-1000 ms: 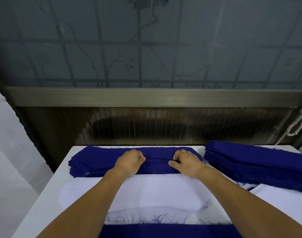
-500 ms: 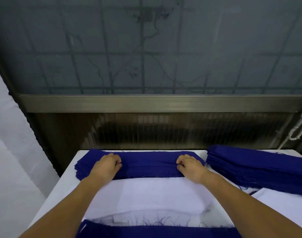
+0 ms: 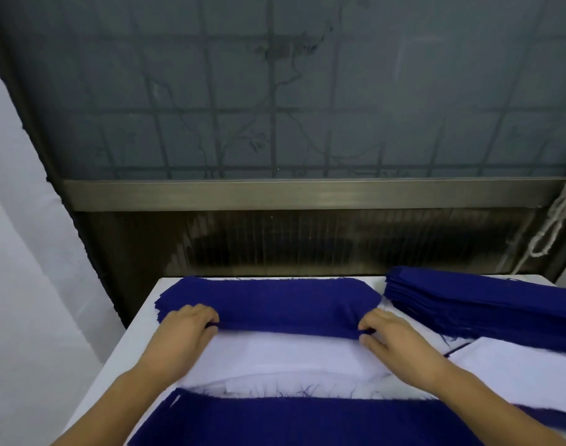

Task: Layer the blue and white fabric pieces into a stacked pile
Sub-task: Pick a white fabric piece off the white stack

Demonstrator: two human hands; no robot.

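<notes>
A stack of dark blue fabric pieces (image 3: 268,300) lies flat across the far side, its frayed near edge lapping over white fabric pieces (image 3: 284,355) spread just in front. A second, thicker blue stack (image 3: 487,304) sits to the right, and another blue piece (image 3: 307,423) lies nearest the camera.

A garment workshop is suggested by stacked blue cut fabric pieces (image 3: 487,304) laid out on a white worktable (image 3: 136,342).

No text, label, brand, number or sign can be read anywhere
</notes>
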